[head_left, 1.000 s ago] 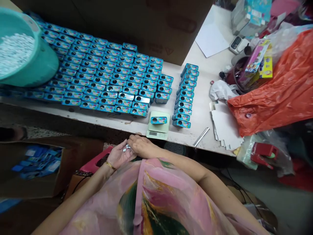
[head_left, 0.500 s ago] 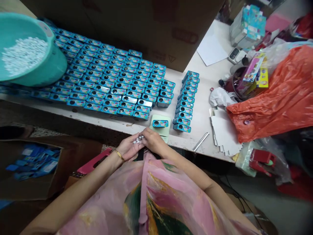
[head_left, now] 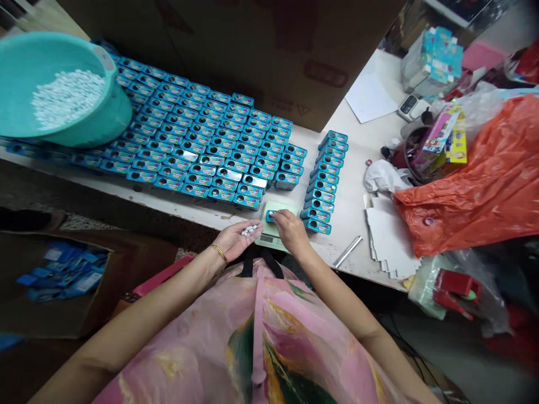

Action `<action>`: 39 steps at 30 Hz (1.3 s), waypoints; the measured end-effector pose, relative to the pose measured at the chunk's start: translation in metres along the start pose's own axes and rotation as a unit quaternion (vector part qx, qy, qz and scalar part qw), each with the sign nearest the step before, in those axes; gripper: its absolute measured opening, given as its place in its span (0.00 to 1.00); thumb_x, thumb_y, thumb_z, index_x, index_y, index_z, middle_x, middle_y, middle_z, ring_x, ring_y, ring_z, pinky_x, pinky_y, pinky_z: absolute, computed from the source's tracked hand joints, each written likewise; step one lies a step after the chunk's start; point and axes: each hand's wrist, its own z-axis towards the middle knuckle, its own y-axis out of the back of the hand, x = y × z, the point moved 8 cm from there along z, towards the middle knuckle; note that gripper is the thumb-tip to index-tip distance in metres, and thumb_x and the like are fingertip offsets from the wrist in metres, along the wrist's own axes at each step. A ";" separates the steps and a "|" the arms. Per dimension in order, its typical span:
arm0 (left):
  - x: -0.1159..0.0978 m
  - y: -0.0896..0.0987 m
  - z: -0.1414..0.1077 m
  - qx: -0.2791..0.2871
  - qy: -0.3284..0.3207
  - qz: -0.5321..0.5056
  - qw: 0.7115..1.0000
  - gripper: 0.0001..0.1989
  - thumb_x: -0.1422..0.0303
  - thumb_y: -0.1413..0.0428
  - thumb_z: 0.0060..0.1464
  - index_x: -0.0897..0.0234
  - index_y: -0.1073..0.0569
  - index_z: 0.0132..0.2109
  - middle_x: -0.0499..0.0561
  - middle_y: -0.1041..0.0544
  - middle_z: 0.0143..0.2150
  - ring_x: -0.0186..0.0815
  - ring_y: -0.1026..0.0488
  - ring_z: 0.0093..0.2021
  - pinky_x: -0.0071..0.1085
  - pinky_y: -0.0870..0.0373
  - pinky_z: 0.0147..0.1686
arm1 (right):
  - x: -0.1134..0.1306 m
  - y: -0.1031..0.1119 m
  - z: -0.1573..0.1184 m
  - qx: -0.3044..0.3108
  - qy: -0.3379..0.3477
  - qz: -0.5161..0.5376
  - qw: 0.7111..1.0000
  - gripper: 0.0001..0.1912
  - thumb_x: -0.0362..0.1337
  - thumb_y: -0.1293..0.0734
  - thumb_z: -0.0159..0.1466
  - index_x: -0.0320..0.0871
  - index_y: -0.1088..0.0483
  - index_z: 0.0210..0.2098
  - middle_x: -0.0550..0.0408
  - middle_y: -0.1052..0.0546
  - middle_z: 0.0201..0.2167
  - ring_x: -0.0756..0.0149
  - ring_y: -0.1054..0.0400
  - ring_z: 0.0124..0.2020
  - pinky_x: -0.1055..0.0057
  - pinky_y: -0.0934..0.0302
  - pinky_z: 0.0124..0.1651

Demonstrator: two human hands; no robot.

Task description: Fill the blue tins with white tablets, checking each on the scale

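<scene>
My left hand [head_left: 236, 240] lies palm up and cupped near the table edge, with several small white candies [head_left: 250, 230] in it. A gold bangle circles that wrist. My right hand [head_left: 291, 229] is over the small pale green scale [head_left: 274, 242], thumb and fingertips pinched together at the round hole of a small blue tin [head_left: 269, 216]. A white candy seems to show at those fingertips. Part of the tin, which rests on the scale, is covered by the fingers.
Rows of blue tins [head_left: 197, 148] fill the table's left, with a teal tub [head_left: 120, 112] of white candies on them. A single row of tins [head_left: 323, 185] is right of the scale. Further right lie a metal tube [head_left: 347, 251], white cards [head_left: 389, 233] and an orange bag [head_left: 475, 185].
My right hand has left my left palm and moved up and right to the tin on the scale. The left hand still holds candies and has shifted slightly right. The camera view has shifted slightly.
</scene>
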 end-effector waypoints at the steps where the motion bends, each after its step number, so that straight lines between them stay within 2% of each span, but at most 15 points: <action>1: 0.003 0.001 -0.002 0.006 0.009 -0.014 1.000 0.08 0.79 0.51 0.52 0.77 0.27 0.34 0.63 0.24 0.33 0.39 0.26 0.38 0.31 0.29 0.40 | 0.010 -0.002 -0.004 0.002 0.019 0.002 1.000 0.15 0.32 0.45 0.64 0.43 0.34 0.47 0.49 0.32 0.44 0.65 0.39 0.46 0.69 0.43 0.47; 5: 0.016 0.005 -0.012 0.031 0.046 -0.066 0.996 0.12 0.71 0.54 0.57 0.73 0.29 0.33 0.56 0.25 0.29 0.33 0.26 0.30 0.29 0.28 0.34 | 0.065 -0.022 -0.017 0.069 0.126 -0.012 0.990 0.15 0.31 0.43 0.63 0.39 0.38 0.49 0.46 0.33 0.44 0.63 0.41 0.45 0.66 0.43 0.46; 9: 0.023 0.026 -0.025 0.026 0.065 -0.079 0.994 0.15 0.68 0.57 0.59 0.71 0.29 0.33 0.54 0.25 0.28 0.32 0.26 0.30 0.28 0.29 0.32 | 0.098 -0.044 -0.020 0.138 0.175 -0.045 0.974 0.09 0.29 0.43 0.62 0.39 0.37 0.42 0.49 0.34 0.39 0.63 0.42 0.42 0.67 0.41 0.42; 12: 0.026 0.045 -0.036 0.013 0.082 -0.075 0.994 0.14 0.67 0.57 0.58 0.70 0.29 0.34 0.54 0.25 0.29 0.34 0.26 0.32 0.30 0.29 0.34 | 0.108 -0.052 -0.021 0.158 0.204 -0.042 0.965 0.06 0.29 0.43 0.62 0.40 0.37 0.39 0.52 0.35 0.38 0.64 0.42 0.42 0.70 0.41 0.39; 17: 0.026 0.071 -0.045 -0.017 0.080 -0.054 0.995 0.11 0.70 0.55 0.57 0.71 0.29 0.38 0.56 0.24 0.33 0.36 0.26 0.36 0.34 0.29 0.38 | 0.111 -0.056 -0.022 0.177 0.216 -0.030 0.960 0.08 0.29 0.43 0.62 0.41 0.39 0.41 0.53 0.35 0.38 0.65 0.42 0.40 0.72 0.42 0.33; 19: 0.026 0.075 -0.045 -0.018 0.076 -0.046 0.996 0.11 0.71 0.55 0.57 0.71 0.29 0.37 0.57 0.24 0.33 0.36 0.26 0.35 0.34 0.29 0.39 | 0.113 -0.054 -0.022 0.180 0.220 -0.024 0.958 0.08 0.28 0.43 0.62 0.41 0.38 0.40 0.53 0.35 0.37 0.66 0.41 0.39 0.72 0.42 0.33; 22: 0.027 0.067 -0.039 0.008 0.073 -0.041 0.996 0.12 0.71 0.56 0.58 0.72 0.29 0.40 0.57 0.24 0.34 0.34 0.26 0.34 0.32 0.29 0.38 | 0.116 -0.054 -0.022 0.178 0.234 -0.002 0.956 0.07 0.28 0.43 0.62 0.40 0.37 0.38 0.53 0.34 0.37 0.67 0.41 0.39 0.72 0.41 0.37; 24: 0.025 0.056 -0.033 0.023 0.059 -0.047 0.997 0.12 0.72 0.56 0.58 0.71 0.29 0.39 0.56 0.24 0.33 0.33 0.26 0.32 0.30 0.28 0.36 | 0.111 -0.050 -0.018 0.152 0.218 0.044 0.963 0.06 0.29 0.42 0.61 0.40 0.35 0.37 0.53 0.33 0.36 0.68 0.40 0.39 0.72 0.42 0.40; 26: 0.020 0.043 -0.027 0.034 0.037 -0.061 0.997 0.12 0.73 0.56 0.57 0.71 0.29 0.36 0.54 0.24 0.31 0.32 0.27 0.31 0.29 0.28 0.35 | 0.096 -0.040 -0.012 0.103 0.176 0.115 0.972 0.08 0.29 0.42 0.60 0.40 0.34 0.38 0.54 0.31 0.36 0.70 0.39 0.39 0.74 0.42 0.42; 29: 0.014 0.026 -0.019 0.053 0.028 -0.061 0.996 0.11 0.75 0.55 0.56 0.73 0.29 0.37 0.57 0.24 0.34 0.34 0.26 0.36 0.30 0.29 0.39 | 0.054 -0.016 -0.002 -0.004 0.077 0.187 0.979 0.11 0.28 0.43 0.60 0.41 0.33 0.39 0.53 0.30 0.36 0.70 0.37 0.41 0.73 0.42 0.44; 32: 0.009 0.019 -0.016 0.057 0.038 -0.039 0.997 0.12 0.74 0.54 0.56 0.77 0.28 0.40 0.61 0.24 0.36 0.38 0.27 0.40 0.31 0.30 0.43 | 0.010 0.002 0.004 -0.081 0.014 0.162 0.983 0.11 0.30 0.43 0.60 0.42 0.31 0.39 0.51 0.29 0.37 0.67 0.36 0.41 0.71 0.41 0.44; 35: 0.007 0.021 -0.016 0.052 0.037 -0.031 0.997 0.12 0.74 0.54 0.56 0.76 0.28 0.40 0.61 0.24 0.35 0.37 0.26 0.39 0.31 0.29 0.42 | -0.011 0.003 0.009 -0.071 0.027 0.093 0.993 0.11 0.31 0.42 0.61 0.42 0.30 0.39 0.50 0.29 0.38 0.65 0.36 0.41 0.70 0.41 0.44; 37: 0.008 0.022 -0.017 0.050 0.040 -0.030 0.997 0.12 0.74 0.54 0.55 0.75 0.28 0.40 0.61 0.24 0.35 0.37 0.26 0.39 0.31 0.29 0.42 | -0.015 0.001 0.009 -0.055 0.040 0.055 0.996 0.12 0.32 0.42 0.62 0.43 0.30 0.41 0.49 0.29 0.39 0.64 0.36 0.42 0.68 0.41 0.45; 39: 0.010 0.022 -0.017 0.049 0.044 -0.031 0.997 0.12 0.74 0.54 0.55 0.75 0.28 0.40 0.62 0.24 0.36 0.38 0.26 0.40 0.31 0.29 0.42 | -0.013 0.004 0.004 -0.063 0.033 0.037 0.997 0.13 0.32 0.43 0.62 0.44 0.31 0.43 0.49 0.29 0.41 0.63 0.37 0.44 0.67 0.41 0.46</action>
